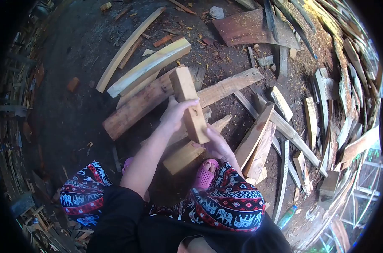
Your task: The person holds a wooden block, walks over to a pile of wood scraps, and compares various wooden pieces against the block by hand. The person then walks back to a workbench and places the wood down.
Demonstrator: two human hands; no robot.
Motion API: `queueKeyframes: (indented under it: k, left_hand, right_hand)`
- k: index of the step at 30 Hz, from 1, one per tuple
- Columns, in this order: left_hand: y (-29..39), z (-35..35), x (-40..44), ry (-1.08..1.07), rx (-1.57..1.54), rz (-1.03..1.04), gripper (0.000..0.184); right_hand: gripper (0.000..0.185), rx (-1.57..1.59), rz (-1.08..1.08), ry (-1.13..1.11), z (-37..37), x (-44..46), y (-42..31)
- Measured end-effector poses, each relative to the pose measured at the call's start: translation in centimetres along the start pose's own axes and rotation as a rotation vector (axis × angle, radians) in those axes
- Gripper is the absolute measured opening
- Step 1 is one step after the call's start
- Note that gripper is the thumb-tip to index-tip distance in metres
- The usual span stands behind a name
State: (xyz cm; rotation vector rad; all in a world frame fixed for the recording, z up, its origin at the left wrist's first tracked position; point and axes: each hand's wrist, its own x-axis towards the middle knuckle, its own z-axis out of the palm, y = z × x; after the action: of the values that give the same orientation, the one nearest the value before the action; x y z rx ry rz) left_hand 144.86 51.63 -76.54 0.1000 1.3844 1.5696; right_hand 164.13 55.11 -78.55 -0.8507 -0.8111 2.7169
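Note:
A short, squared wooden block [189,105] is held up in front of my knees, tilted with its far end toward the top left. My left hand [177,113] wraps round its left side near the middle, thumb across the upper face. At the block's near right end, my right hand [219,145] grips the lower corner. Beneath the block, a lighter wood piece [184,157] lies on the ground close to my feet. Beyond my left hand is a long reddish-brown plank [136,105].
Pale curved boards [151,65] lie at the upper left. Long offcuts [256,135] are scattered to the right, near a green bottle [287,217]. A brown curved sheet [254,28] rests at the top. Stacked wood scraps line both sides.

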Motion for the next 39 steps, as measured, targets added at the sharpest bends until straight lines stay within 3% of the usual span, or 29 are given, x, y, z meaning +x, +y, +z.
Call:
queueKeyframes:
  k: [1,4,6,11,19,25,29,33,35,38,39]
  left_hand:
    - [-0.2,-0.1,0.1,-0.018,-0.005,-0.021,0.075]
    - [-1.2,0.1,0.5,-0.031,0.118,0.06,0.073]
    - [-0.7,0.4,0.1,-0.064,0.145,0.08,0.07]
    - [1.1,2.3,-1.7,-0.142,0.065,0.008,0.059]
    - [0.5,1.8,-1.3,-0.19,-0.007,-0.109,0.054]
    - [-1.1,0.7,-0.5,-0.223,-0.231,-0.064,0.048]
    - [-1.6,-0.9,0.6,-0.192,-0.24,-0.028,0.044]
    - [-0.8,-2.5,1.3,-0.142,-0.228,-0.014,0.038]
    - [0.6,-2.2,1.5,-0.132,-0.237,-0.036,0.035]
    - [2.4,-2.2,3.2,-0.127,-0.215,-0.099,0.037]
    - [3.3,-2.2,4.4,-0.157,-0.148,-0.06,0.039]
  right_hand:
    - [0.06,-0.05,0.01,0.039,0.0,0.2,0.1]
    - [0.061,-0.039,0.055,0.074,-1.8,0.8,0.4]
    - [0.059,0.179,0.053,-0.076,-3.0,0.8,0.5]
    - [0.073,0.356,0.005,-0.22,-5.0,0.9,0.8]
    - [0.072,0.492,0.04,-0.247,-4.3,0.8,0.8]
    - [0.074,0.476,0.071,-0.286,-3.3,0.9,0.1]
    - [0.072,0.264,0.126,-0.033,-2.6,0.5,0.0]
    - [0.054,0.069,0.056,0.147,-3.5,0.1,1.2]
    - [0.044,-0.309,-0.058,0.479,-3.8,-0.3,0.9]
    - [0.045,-0.154,-0.277,0.589,-5.4,0.9,1.5]
    - [0.047,-0.276,-0.326,0.613,-5.7,0.9,1.1]
